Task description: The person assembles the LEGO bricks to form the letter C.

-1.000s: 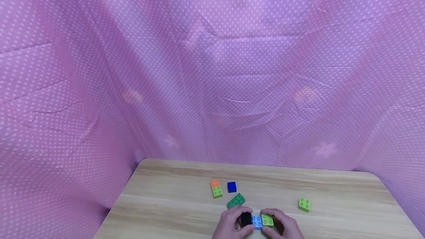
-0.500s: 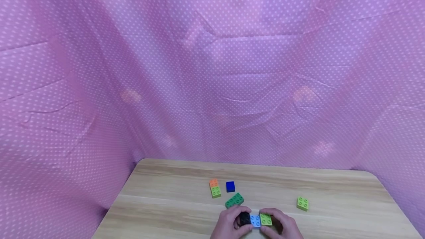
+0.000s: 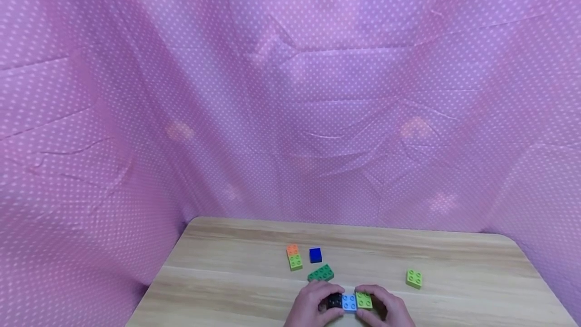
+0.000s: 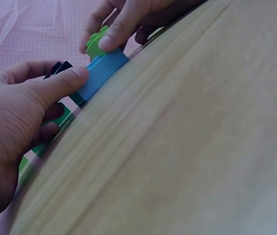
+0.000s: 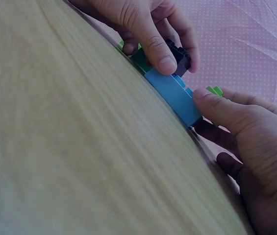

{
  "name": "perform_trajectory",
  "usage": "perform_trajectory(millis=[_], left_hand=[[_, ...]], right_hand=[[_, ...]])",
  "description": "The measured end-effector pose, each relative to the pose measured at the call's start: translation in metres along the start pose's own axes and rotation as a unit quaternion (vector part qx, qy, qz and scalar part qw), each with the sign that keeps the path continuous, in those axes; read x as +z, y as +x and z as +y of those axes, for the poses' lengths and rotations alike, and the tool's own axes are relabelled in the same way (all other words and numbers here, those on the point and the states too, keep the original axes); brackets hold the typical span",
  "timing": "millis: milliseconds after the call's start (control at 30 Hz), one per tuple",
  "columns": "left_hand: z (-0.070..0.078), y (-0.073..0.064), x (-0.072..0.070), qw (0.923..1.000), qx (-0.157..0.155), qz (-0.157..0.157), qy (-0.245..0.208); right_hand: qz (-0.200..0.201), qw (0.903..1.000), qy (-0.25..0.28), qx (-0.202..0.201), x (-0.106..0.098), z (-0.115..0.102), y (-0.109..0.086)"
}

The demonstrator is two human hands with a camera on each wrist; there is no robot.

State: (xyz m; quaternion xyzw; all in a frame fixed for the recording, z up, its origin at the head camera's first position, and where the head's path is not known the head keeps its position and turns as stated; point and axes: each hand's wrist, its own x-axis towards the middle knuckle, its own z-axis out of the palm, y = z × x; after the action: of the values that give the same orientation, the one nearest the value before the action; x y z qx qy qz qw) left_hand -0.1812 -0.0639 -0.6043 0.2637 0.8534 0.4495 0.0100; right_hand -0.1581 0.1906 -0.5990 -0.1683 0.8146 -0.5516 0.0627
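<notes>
Low in the head view, my left hand (image 3: 309, 306) pinches a black toy brick (image 3: 334, 301) between thumb and fingers. Across from it, my right hand (image 3: 387, 307) pinches a lime-green brick (image 3: 364, 300). Between these two lies a light blue brick (image 3: 349, 303), its middle studs bare. From the wrist views, the light blue brick (image 5: 173, 97) sits low on the tabletop; the black brick (image 5: 179, 58) and the lime brick (image 4: 95, 45) stand higher at its opposite ends. Whether their studs are fully pressed together is hidden by the fingers.
Just beyond my left hand lies a green brick (image 3: 321, 272). Farther back are a dark blue block (image 3: 315, 255) and an orange brick (image 3: 292, 250) touching a lime brick (image 3: 295, 262). Another lime brick (image 3: 414, 278) lies to the right on the wooden table (image 3: 218, 271). Pink dotted cloth (image 3: 290, 115) surrounds it.
Both hands keep hold of the same bricks in nearly the same place. My left hand shifts very slightly, and the head view has moved a little.
</notes>
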Motion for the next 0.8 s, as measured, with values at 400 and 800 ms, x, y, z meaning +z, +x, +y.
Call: perform_trajectory(millis=[400, 800], left_hand=[[0.0023, 0.0021, -0.0003, 0.9990, -0.016, -0.008, -0.040], [-0.0028, 0.0024, 0.0012, 0.9961, -0.013, -0.006, -0.087]], right_hand=[[0.010, 0.9997, -0.005, -0.023, 0.0016, 0.0001, 0.0002], [0.007, 0.9997, -0.009, -0.022, 0.0007, 0.0014, 0.0007]])
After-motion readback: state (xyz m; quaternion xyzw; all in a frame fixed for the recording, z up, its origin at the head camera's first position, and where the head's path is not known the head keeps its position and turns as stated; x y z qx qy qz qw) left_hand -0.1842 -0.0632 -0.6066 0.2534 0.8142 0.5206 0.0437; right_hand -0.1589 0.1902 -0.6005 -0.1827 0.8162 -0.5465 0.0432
